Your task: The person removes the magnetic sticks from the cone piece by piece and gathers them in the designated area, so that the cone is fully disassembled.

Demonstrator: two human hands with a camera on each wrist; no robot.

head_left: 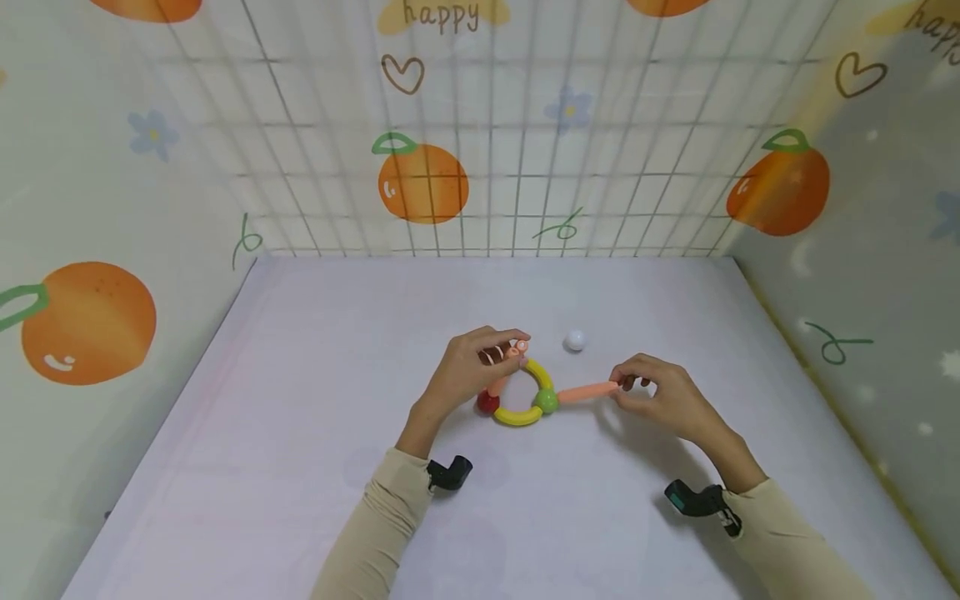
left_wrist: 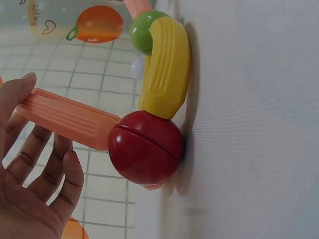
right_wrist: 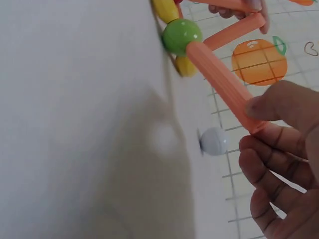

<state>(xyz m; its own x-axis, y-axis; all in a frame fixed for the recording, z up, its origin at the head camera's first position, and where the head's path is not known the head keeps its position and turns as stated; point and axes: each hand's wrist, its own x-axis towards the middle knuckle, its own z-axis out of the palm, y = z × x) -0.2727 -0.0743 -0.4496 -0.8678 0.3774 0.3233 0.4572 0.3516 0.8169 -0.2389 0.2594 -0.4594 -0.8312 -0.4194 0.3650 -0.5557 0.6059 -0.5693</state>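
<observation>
Two curved yellow pieces [head_left: 517, 416] join a red ball [head_left: 488, 402] and a green ball [head_left: 547, 401] into a ring on the table. My left hand [head_left: 468, 364] pinches the upper end of an orange rod [left_wrist: 70, 119] that slants up from the red ball. A further orange rod [right_wrist: 237, 32] leans up to meet those fingertips in the right wrist view. On the other side, my right hand [head_left: 667, 396] holds the free end of an orange rod [head_left: 587, 392] between thumb and fingers; its other end meets the green ball.
A loose white ball [head_left: 575, 340] lies on the white table [head_left: 337, 333] behind the ring. Curtains printed with oranges [head_left: 423, 185] and a wire grid [head_left: 517, 212] close off the back and sides. Each wrist carries a black camera mount [head_left: 452, 473].
</observation>
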